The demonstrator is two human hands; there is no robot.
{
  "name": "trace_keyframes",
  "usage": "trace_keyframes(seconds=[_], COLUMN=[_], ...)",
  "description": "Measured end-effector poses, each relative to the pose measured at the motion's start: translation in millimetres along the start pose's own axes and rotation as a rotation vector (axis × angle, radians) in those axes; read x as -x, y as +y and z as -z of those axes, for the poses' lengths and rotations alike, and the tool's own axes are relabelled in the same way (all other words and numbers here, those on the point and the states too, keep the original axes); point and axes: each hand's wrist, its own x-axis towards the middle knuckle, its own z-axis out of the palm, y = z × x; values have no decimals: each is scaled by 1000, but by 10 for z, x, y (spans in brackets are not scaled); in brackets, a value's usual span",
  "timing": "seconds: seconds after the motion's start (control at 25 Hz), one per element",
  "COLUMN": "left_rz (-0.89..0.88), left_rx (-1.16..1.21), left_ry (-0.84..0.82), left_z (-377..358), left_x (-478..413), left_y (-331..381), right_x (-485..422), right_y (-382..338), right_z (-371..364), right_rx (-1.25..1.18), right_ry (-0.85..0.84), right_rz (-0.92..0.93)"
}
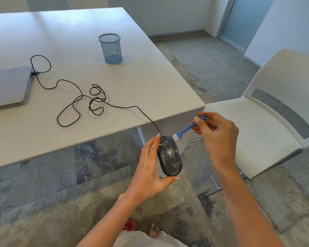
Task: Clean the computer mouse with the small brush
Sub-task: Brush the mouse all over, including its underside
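Off the desk [114, 107] edge, over carpet: speckled black computer mouse [169, 155], left hand [150, 175] fingers clamped along its sides, steadied for brushing. Right hand [216, 132] fingers pinch small blue brush [185, 130], bristles apparently touching the front.

A pale grey surface [70, 41] filled the upper left, glossy with soft daylight reflections. Beyond its right edge lay carpet [212, 68] in mottled grey, blue and beige patches. A white chair [257, 122] with a grey slotted back stood beside the surface's near right corner. White walls [177, 13] met at the far corner, next to a frosted glass door [246, 20].
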Motion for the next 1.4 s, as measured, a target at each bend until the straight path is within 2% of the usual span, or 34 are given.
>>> trace_keyframes(seconds=[0.24, 0.48, 0.6, 0.72, 0.92, 1.12, 1.32, 1.4], left_rz=[-27, -6, 0, -2, 5, 12, 6, 9], left_rx=[-21, -13, -13, -7, -9, 1, -2, -5], left_ry=[2, -16, -11, -2, -7, -8, -4, -10], left_z=[-9, 21, 22, 17, 41, 42, 72, 83], left_x=[3, 24, 27, 19, 37, 17, 14, 16], left_y=[28, 13, 2, -2, -46, -59, -90, -106], right_x=[8, -100, -77, 5, -26, 100, 139, 158], right_y=[-74, -9, -19, 47, 127, 116, 179, 158], right_z=[-101, 2, -4, -59, 55, -18, 67, 86], right_rx=[-80, -2, -115, -108, -26, -181, -57, -101], right_ry=[-80, 17, -32, -71, 33, -88, 38, 44], right_rz=[10, 12, -23, -73, -55, -101, -66, -48])
